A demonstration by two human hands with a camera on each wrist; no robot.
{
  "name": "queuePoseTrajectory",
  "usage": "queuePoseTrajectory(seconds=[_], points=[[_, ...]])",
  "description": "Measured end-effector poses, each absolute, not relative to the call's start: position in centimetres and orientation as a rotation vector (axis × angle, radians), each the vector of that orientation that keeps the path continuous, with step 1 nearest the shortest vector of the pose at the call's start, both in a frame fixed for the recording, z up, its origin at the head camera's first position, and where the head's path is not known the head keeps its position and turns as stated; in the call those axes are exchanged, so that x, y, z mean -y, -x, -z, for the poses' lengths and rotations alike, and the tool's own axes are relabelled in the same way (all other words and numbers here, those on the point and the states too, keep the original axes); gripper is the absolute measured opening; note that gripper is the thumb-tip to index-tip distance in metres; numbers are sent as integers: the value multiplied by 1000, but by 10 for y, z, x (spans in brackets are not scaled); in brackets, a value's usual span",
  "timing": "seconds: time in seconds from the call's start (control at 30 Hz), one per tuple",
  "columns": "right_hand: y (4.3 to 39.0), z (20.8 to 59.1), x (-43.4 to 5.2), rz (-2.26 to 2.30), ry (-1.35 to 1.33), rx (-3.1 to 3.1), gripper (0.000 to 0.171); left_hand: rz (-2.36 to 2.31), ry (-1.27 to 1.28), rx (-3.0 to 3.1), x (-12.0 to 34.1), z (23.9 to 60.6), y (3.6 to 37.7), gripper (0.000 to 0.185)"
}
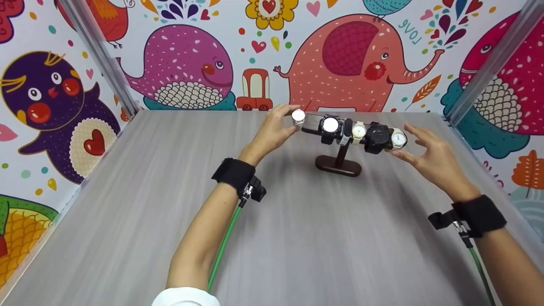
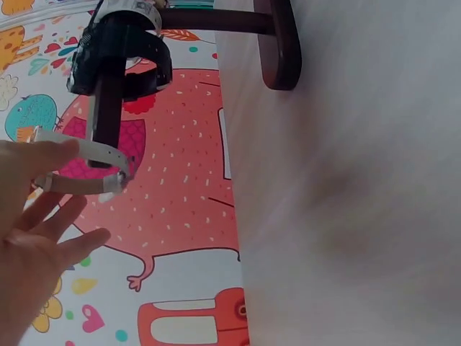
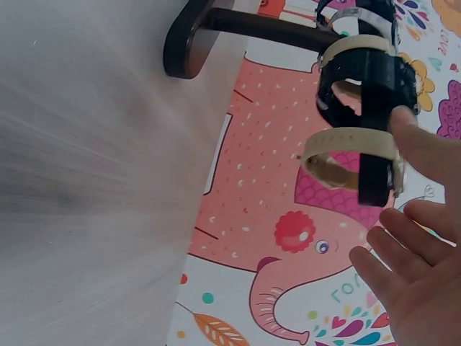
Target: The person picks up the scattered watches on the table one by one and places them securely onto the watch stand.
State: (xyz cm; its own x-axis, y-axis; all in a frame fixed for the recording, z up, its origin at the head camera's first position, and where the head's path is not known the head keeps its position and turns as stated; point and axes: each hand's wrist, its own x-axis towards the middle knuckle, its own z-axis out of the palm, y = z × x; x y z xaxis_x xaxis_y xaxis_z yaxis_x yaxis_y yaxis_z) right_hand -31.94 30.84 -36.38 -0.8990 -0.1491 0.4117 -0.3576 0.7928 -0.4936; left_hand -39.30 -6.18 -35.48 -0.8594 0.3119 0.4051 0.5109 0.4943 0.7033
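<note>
In the head view, my left hand pinches a small pale-strapped wristwatch at the left end of a dark watch stand's bar. Its closed strap loop is at the bar's tip in the left wrist view; how far the tip goes into it is hard to tell. My right hand is at the bar's other end, fingers spread and thumb close to the cream-strapped watch. Whether the thumb touches is unclear. Between them hang a black watch, another cream one and a large black one.
The stand's dark oval base rests on the grey wood-grain table. Walls printed with cartoon animals close off the back and sides. Each wrist wears a black strap with a small camera and green cable.
</note>
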Motion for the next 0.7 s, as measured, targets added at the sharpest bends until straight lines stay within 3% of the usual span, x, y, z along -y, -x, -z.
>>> queuePoseTrajectory(seconds=[0.27,0.7], points=[[325,369,-308,-843,-412,2623,60,1272,750,2599,56,364,403,56],[325,372,-307,-814,-445,2580,57,1300,817,2721,58,364,411,64]])
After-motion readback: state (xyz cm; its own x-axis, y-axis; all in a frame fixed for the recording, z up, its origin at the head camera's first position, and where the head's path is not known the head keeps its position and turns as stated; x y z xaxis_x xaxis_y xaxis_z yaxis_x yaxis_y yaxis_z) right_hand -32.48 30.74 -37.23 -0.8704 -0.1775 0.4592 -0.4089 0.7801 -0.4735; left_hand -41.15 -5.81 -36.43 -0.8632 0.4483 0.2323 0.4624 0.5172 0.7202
